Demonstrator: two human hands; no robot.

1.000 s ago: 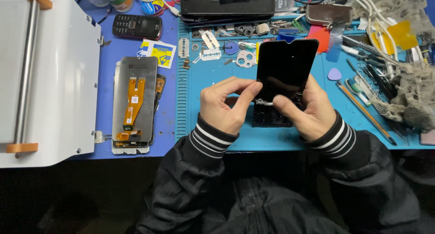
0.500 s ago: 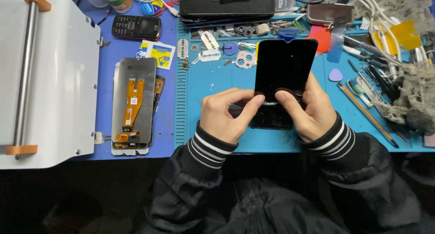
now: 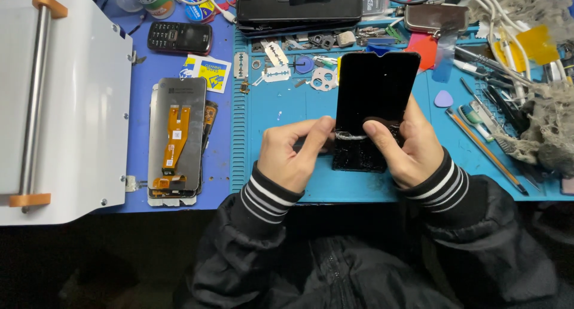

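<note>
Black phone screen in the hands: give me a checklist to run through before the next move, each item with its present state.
1. Left hand touches the black phone screen near its lower edge: ok.
2. Right hand grips its lower right side: ok.
3. Screen over the blue work mat: ok.
4. Lower part free of debris: not ok, cracked and flaky.
5. Razor blade near: ok.
6. Glass fully separated: cannot tell.

White machine (image 3: 66, 105) with a steel roller bar sits left of the blue mat (image 3: 287, 183). Between them, a screen panel (image 3: 177, 138) lying face down, orange flex cable showing. Black keypad phone (image 3: 179, 38) above the panel. Razor blades (image 3: 272, 64) at the mat's top edge. Blue pick (image 3: 443, 98), tweezers and cables on the mat's right.
</note>
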